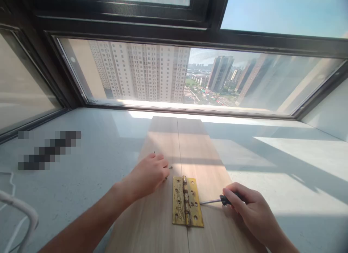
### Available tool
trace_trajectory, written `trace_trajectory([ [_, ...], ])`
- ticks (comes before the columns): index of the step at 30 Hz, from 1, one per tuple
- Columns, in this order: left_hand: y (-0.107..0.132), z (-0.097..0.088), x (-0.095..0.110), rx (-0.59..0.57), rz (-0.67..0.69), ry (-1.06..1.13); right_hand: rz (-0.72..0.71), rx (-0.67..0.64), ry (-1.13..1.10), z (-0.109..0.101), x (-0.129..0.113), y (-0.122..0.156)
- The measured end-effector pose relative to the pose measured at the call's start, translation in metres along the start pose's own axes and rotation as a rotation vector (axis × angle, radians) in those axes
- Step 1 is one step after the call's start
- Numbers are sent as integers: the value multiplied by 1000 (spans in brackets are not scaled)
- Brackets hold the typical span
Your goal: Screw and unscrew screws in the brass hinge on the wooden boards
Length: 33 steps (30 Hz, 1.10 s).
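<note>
Window [130,37] fills the far side; below it, a pale sill [84,151] with hard sun and shadow bands. On it, wood boards [163,137], side by side, seam running away from the person. Right hand [248,207] is over the right board's edge, fingers clamped on the screwdriver's handle. Left hand [148,175] is on the left board, fingers bunched together and pointing down; cannot tell whether they pinch anything. Brass hinge [186,202] lies open and flat across the seam, knuckle roughly along it. Screwdriver [213,201] lies low, tip at the hinge's right edge (contact unclear from here). Smallest: a few screws [171,167] by the left fingertips. For good work, I judge: keep the knuckle true to the seam, steady the leaf, start each screw upright, stand the driver square over its head, and tighten evenly.
</note>
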State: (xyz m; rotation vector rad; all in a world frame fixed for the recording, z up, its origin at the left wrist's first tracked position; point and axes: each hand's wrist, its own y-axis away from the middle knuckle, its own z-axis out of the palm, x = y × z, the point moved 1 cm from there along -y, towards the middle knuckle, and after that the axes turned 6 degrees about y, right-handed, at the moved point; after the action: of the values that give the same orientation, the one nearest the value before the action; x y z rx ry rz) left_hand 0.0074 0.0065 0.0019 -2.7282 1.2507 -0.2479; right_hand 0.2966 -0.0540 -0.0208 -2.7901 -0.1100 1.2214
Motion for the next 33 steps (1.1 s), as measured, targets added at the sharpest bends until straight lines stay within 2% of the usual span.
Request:
trace_trajectory([
  [2, 0, -2, 1, 54, -37, 143, 25, 32, -18, -1, 0, 0],
  [6, -3, -1, 6, 251, -154, 579, 86, 163, -25, -1, 6, -2],
  [8, -5, 4, 8, 310, -214, 721, 91, 167, -17, 0, 10, -3],
  [10, -7, 8, 10, 318, -280, 784, 92, 147, -33, 1, 13, -3],
  [17, -7, 15, 8, 280, -412, 798, 114, 90, -100, 7, 14, -2],
  [25, -9, 22, 11, 236, -391, 753, 122, 14, -86, 9, 24, -2],
  [30, -9, 23, 14, 230, -392, 741, 120, 33, -86, 7, 22, -2],
  [33, -8, 17, 10, 200, -409, 706, 106, 55, -89, 6, 17, -2],
])
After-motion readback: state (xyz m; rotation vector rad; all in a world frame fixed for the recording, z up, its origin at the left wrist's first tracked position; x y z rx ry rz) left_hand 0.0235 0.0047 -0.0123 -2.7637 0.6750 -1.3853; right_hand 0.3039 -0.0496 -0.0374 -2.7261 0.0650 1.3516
